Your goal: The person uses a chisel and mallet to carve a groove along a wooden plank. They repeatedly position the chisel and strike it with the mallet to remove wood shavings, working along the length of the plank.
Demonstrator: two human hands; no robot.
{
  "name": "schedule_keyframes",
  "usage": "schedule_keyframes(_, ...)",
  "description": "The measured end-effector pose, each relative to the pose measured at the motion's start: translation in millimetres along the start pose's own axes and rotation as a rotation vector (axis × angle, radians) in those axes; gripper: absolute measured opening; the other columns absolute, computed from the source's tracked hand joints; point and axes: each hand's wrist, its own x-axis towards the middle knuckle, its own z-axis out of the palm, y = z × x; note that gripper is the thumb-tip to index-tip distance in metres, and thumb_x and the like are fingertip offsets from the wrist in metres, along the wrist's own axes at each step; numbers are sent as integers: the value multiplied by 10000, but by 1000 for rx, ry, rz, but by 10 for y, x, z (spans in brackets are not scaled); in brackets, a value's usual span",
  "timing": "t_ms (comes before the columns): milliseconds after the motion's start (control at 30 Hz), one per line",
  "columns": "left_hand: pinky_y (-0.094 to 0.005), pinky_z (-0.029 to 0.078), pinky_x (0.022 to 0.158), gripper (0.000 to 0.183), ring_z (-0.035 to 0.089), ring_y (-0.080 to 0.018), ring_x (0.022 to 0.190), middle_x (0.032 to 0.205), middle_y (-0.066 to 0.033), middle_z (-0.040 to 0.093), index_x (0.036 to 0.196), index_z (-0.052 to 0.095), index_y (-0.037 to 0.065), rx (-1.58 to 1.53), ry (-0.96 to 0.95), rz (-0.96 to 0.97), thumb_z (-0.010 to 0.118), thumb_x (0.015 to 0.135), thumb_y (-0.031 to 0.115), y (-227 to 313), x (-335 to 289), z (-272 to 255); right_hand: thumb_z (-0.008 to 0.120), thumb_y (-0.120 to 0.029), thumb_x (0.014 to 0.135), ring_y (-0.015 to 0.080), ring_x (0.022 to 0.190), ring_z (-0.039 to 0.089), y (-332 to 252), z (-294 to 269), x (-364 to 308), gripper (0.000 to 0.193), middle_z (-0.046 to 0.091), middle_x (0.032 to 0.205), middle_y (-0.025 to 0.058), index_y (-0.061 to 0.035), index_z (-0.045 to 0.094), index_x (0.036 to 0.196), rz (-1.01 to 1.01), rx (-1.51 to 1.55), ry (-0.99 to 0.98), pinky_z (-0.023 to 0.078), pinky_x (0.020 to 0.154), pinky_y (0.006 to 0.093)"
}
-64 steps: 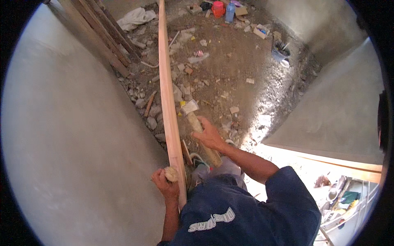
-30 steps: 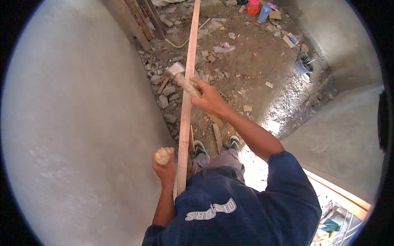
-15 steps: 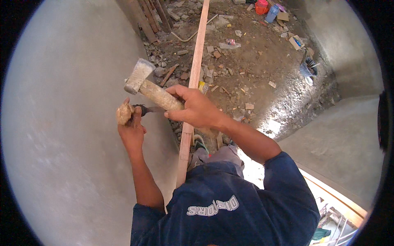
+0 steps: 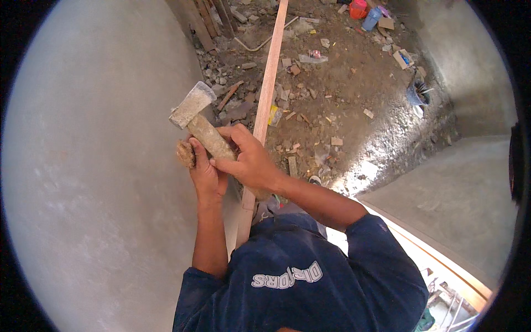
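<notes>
Plank: long, narrow pale wooden plank (image 4: 269, 77) runs from the far rim down to the wearer's left side; landmark for all places below.
Hatchet: dusty hatchet (image 4: 212, 138) lies aslant, head well left of the plank, lower handle crossing in front of it.
Right hand: right hand (image 4: 249, 157) is clamped around the hatchet handle, in front of the plank.
Left hand: left hand (image 4: 208, 176), left of the plank, is closed around a rough brown lump (image 4: 186, 154); fingertips just beside the hatchet handle, contact unclear.
Wall side: smooth grey wall (image 4: 110, 166) left of the plank; brown wood strip (image 4: 230, 95) on rubble between the two.
Near right: yellow packet (image 4: 274, 116) just beside the plank's right edge.
Far right: dark blue bucket (image 4: 418, 94), small carton (image 4: 403, 58), blue jug (image 4: 372, 19) and red container (image 4: 358, 9), all well apart from the plank.
Wearer: navy shirt (image 4: 332, 265) right of the plank's near end.
</notes>
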Motion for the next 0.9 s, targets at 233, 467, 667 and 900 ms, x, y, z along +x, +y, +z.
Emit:
schedule_keyframes(233, -414, 498, 986, 508, 569, -264, 1187, 1262, -126, 584, 1354, 461, 13, 13, 33, -80, 556, 994, 359, -3, -83, 18, 723, -175, 842, 308, 1084, 528, 6, 49, -95, 526, 521, 1125, 164, 17, 548, 1299, -150, -64, 41, 446, 940, 380)
schedule_keyframes(467, -454, 477, 1005, 575, 590, -305, 1173, 1245, -191, 621, 1206, 578, -63, -85, -166, -79, 638, 860, 392, 9, -80, -2, 635, -200, 946, 274, 1073, 540, 166, 115, -216, 503, 547, 1119, 146, 8, 486, 1380, -93, -12, 89, 443, 955, 370)
schedule_keyframes(667, -429, 562, 812, 399, 678, -272, 825, 933, -143, 674, 998, 659, -45, -11, -265, -144, 671, 848, 324, 134, -120, -258, 483, -401, 1033, 192, 887, 619, 267, 84, 55, 408, 633, 1042, 91, -39, 559, 1208, 529, 614, 153, 512, 789, 320)
schedule_keyframes(900, -357, 563, 558, 553, 655, -238, 690, 849, -144, 657, 1181, 506, -7, 207, -304, -35, 794, 745, 174, 366, -336, 234, 442, -430, 1044, 268, 896, 653, 10, -108, 352, 423, 647, 963, 104, -30, 534, 1146, 402, 1252, 193, 546, 804, 407)
